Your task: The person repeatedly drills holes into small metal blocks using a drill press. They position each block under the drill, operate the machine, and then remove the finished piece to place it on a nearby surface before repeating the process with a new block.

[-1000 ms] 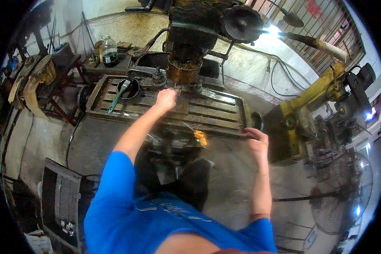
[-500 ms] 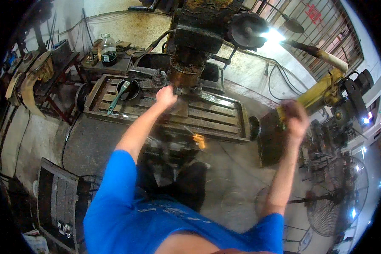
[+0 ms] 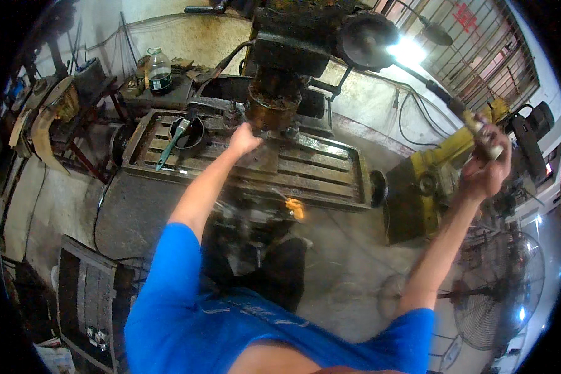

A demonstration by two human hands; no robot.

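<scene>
Lever [image 3: 441,93] in right hand [image 3: 486,171], outside table edge [image 3: 363,177].

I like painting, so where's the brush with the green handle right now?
In the head view, the green-handled brush lies over the dark round pan on the left part of the slotted metal table, left of the left hand.

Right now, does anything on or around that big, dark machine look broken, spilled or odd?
The brown, cylindrical metal part below the dark machine head looks rusty or caked with grime. A green-handled brush slants across a round black pan, perhaps deliberately. The slotted metal table shines in places; I can't tell whether that's liquid.
</scene>
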